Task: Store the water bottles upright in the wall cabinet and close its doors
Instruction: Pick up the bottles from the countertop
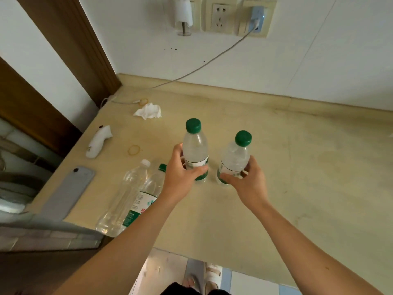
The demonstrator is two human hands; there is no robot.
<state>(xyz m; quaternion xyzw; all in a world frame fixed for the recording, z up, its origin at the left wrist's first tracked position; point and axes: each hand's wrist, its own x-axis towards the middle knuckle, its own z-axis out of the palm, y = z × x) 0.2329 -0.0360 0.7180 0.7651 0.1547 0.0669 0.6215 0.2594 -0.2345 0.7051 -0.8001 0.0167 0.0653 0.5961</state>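
Two green-capped water bottles are standing upright near the middle of the beige counter point(276, 167), just beside each other. The left hand point(180, 175) is wrapping its fingers and thumb around the left bottle point(194, 150) at the label band, and the right hand point(248, 179) is gripping the right bottle point(235, 158) the same way, low on its body. Both bottles are wearing a white-and-green label; the print on these two is too small and too covered by fingers to read.

To the left, two more bottles are lying on their sides near the counter's front edge: a clear unlabelled bottle point(121, 194) with a white cap, and touching it a green-capped lying bottle point(148, 188) whose white-and-green label is showing large green Chinese characters, partly hidden behind the left forearm, with lines of fine print that cannot be made out.

A grey phone point(70, 188) is lying face down by the left edge. A crumpled tissue point(148, 111), a white sock point(98, 141) and a rubber band point(134, 149) are lying farther back. A cable point(202, 67) is running from a wall charger point(256, 20) down to the counter.
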